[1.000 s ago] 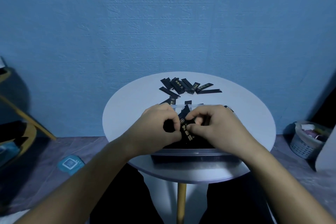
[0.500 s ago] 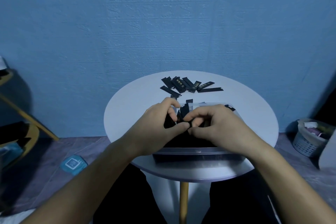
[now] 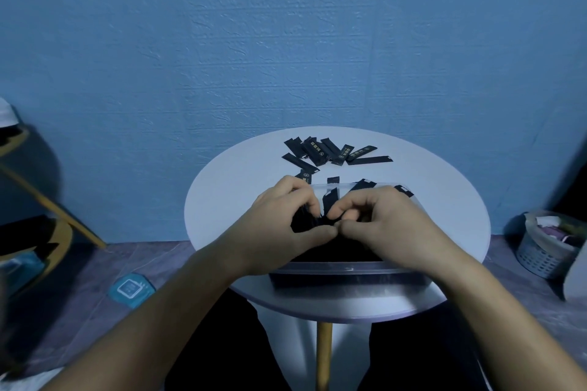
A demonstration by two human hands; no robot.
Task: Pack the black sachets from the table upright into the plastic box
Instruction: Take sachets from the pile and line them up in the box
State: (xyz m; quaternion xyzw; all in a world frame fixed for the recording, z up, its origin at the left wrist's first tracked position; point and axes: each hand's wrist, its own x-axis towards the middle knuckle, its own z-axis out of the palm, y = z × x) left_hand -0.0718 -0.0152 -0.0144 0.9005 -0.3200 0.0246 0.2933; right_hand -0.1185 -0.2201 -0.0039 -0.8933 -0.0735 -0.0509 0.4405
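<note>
1. Left hand (image 3: 279,227) and right hand (image 3: 392,227), fingers curled together, pinch the standing sachets (image 3: 328,201) inside the plastic box (image 3: 349,270), likely squeezing the row upright to make room.
2. Loose sachets (image 3: 330,152) lie fanned on the table (image 3: 444,200) beyond the box, not yet packed.

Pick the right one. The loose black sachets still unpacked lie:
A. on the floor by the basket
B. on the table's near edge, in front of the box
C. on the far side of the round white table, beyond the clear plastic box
C: the loose black sachets lie heaped on the round white table, beyond the clear plastic box.
</note>
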